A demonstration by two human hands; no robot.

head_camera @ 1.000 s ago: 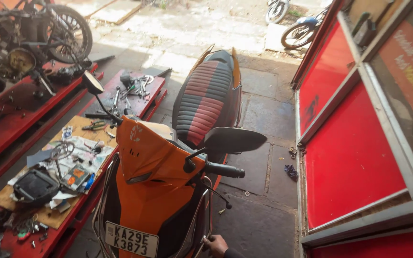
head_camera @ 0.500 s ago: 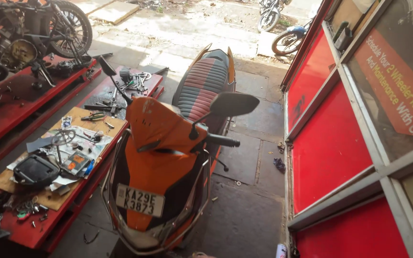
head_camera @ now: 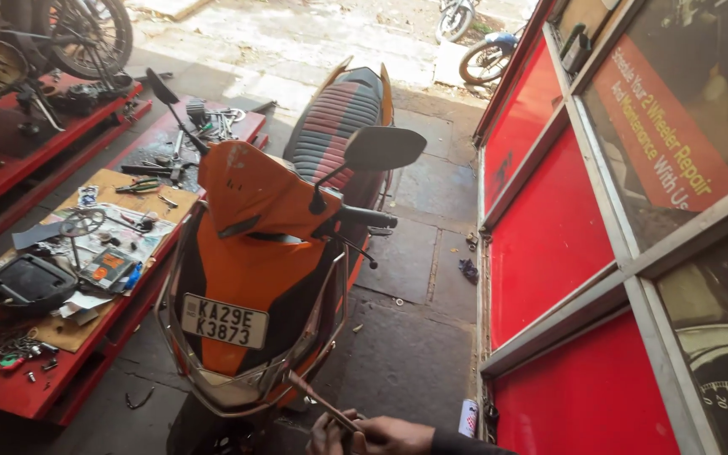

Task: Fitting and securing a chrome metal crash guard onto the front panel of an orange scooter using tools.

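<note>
Scooter: an orange scooter (head_camera: 263,253) stands on the stone floor (head_camera: 406,337), nose toward the camera, between a red bench (head_camera: 35,388) and a red wall (head_camera: 549,219).
Right hand: the right hand (head_camera: 393,436) sits at the bottom edge, dark sleeve behind it, fingers curled tight round a thin rod (head_camera: 322,406).
Left hand: the left hand (head_camera: 326,436) is only partly in frame, just beside the right hand and touching the same rod; whether it is clenched or loose I cannot tell.
Rod: it slants up and left from the hands, its tip meeting the chrome guard (head_camera: 250,383) at the scooter's lower front.
Guard: a bent metal tube wrapping the orange nose, below the white plate (head_camera: 225,320).
Scooter top: a black mirror (head_camera: 383,147) stands on a stalk above the right grip (head_camera: 368,217); a second mirror (head_camera: 162,86) points left; the seat (head_camera: 334,122) is striped red and black.
Bench: a board on it bears a black cover (head_camera: 31,282), a small round mirror (head_camera: 83,223), papers and loose bolts; hand tools (head_camera: 204,122) lie farther back.
Beyond: a stripped motorbike (head_camera: 35,50) is on a second red ramp at upper left; two parked bikes (head_camera: 486,59) are in the sunlit yard.
Floor: a small can (head_camera: 468,417) stands near the wall base.
</note>
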